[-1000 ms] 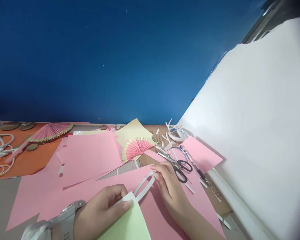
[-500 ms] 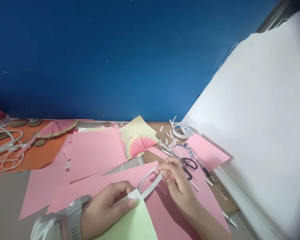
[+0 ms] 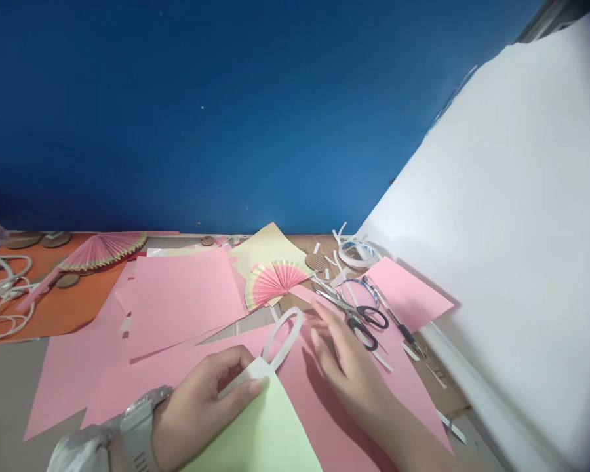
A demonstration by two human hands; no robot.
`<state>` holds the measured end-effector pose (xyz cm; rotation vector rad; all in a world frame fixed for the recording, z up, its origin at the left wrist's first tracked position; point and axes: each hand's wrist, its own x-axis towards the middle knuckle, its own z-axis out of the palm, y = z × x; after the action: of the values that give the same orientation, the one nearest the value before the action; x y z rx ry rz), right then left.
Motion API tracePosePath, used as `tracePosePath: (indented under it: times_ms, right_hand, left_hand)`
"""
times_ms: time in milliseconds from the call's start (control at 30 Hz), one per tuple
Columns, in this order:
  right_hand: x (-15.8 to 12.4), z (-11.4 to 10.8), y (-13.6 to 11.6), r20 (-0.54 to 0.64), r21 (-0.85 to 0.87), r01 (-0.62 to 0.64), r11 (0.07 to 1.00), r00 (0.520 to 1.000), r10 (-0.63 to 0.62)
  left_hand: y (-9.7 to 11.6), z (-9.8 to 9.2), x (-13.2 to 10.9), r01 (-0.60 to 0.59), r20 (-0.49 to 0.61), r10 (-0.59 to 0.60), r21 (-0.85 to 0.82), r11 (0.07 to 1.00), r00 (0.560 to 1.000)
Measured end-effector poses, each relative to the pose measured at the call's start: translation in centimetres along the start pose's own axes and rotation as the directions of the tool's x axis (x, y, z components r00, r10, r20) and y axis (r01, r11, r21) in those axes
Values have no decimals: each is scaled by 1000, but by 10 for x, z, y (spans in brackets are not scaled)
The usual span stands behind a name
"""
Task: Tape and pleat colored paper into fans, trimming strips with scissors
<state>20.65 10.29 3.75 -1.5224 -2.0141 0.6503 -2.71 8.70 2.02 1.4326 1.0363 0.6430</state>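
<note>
My left hand (image 3: 204,403), with a watch on its wrist, pinches the corner of a light green paper sheet (image 3: 260,436) where a white paper strip (image 3: 282,337) is joined to it. The strip curls up into a free loop above that corner. My right hand (image 3: 341,357) hovers just right of the loop with its fingers stretched out and nothing in them. Both hands are above a large pink sheet (image 3: 319,406). Black-handled scissors (image 3: 356,318) lie just beyond my right hand.
More pink sheets (image 3: 181,298), a small pink folded fan (image 3: 273,282), a pale yellow sheet (image 3: 265,246) and tape rolls (image 3: 356,252) cover the table. An orange sheet (image 3: 54,311), a larger fan (image 3: 103,249) and white cord (image 3: 2,298) lie left. A big white board (image 3: 511,249) leans at the right.
My right hand let go of the white strip's end and drew back a little with fingers spread. The strip sprang into a looser loop. My left hand kept its pinch.
</note>
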Motion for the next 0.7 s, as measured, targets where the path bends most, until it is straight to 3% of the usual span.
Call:
tracePosePath:
  times_ms: [67, 167, 233, 333, 700]
  right_hand:
    - [6, -17, 7, -90, -183, -15, 983, 996, -1]
    - [15, -46, 22, -193, -523, -254, 813, 965, 177]
    - [17, -61, 32, -207, -565, -334, 755, 943, 262]
    - [16, -71, 37, -136, -575, -337, 746, 938, 319]
    - [9, -76, 42, -14, -595, -314, 740, 925, 380]
  left_hand:
    - [0, -1, 1, 12, -2, -12, -4, 1000, 1000]
    - [2, -3, 2, 34, 7, -33, -16, 999, 999]
    - [3, -3, 2, 43, 10, -43, -28, 999, 999]
    - [5, -4, 2, 45, 2, -45, -45, 998, 999]
    - [6, -6, 3, 44, 21, -42, -133, 990, 999]
